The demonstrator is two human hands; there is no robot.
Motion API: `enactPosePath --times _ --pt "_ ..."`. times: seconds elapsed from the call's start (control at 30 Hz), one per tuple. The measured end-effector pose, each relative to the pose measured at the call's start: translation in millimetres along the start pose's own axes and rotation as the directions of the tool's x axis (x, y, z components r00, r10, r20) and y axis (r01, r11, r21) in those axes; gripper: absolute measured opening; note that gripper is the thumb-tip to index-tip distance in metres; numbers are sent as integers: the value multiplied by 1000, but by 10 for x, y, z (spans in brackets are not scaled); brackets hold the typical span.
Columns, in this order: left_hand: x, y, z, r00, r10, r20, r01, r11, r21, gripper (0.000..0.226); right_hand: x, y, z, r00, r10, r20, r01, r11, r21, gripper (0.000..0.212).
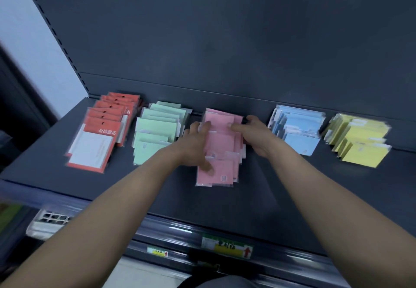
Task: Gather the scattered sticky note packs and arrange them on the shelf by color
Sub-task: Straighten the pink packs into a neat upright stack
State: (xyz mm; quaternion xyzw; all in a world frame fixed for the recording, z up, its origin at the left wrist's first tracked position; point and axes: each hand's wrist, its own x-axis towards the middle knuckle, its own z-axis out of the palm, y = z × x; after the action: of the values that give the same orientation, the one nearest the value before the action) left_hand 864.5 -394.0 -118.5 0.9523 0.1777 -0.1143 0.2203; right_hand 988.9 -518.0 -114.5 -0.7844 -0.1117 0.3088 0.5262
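Five rows of sticky note packs lie on the dark shelf [247,197], sorted by colour: orange-red packs [99,134] at the left, then green packs [155,132], pink packs [221,148] in the middle, blue packs [297,130] and yellow packs [360,141] at the right. Both my hands are on the pink row. My left hand [195,146] lies along its left side with the thumb on the front pack. My right hand [254,134] holds the right side near the back, with a finger laid across the top.
The shelf's back panel rises just behind the rows. Price labels [227,246] sit on the front rail. A white perforated basket [48,220] shows below the shelf at the left. The front half of the shelf carries no packs.
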Motion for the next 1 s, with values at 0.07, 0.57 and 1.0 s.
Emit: enactPosePath --times 0.07,0.57,1.0 --pt "66 -40 -17 1000 -5 -12 4 996 -94 139 107 -3 39 999 39 -22 -36 994 98 77" --pt "522 -243 -90 995 -16 96 42 959 -280 151 386 -146 88 987 161 -3 -158 971 181 31" --pt "468 -106 3 995 -57 -82 -5 791 -612 158 279 8 1 998 -66 -17 67 922 380 36"
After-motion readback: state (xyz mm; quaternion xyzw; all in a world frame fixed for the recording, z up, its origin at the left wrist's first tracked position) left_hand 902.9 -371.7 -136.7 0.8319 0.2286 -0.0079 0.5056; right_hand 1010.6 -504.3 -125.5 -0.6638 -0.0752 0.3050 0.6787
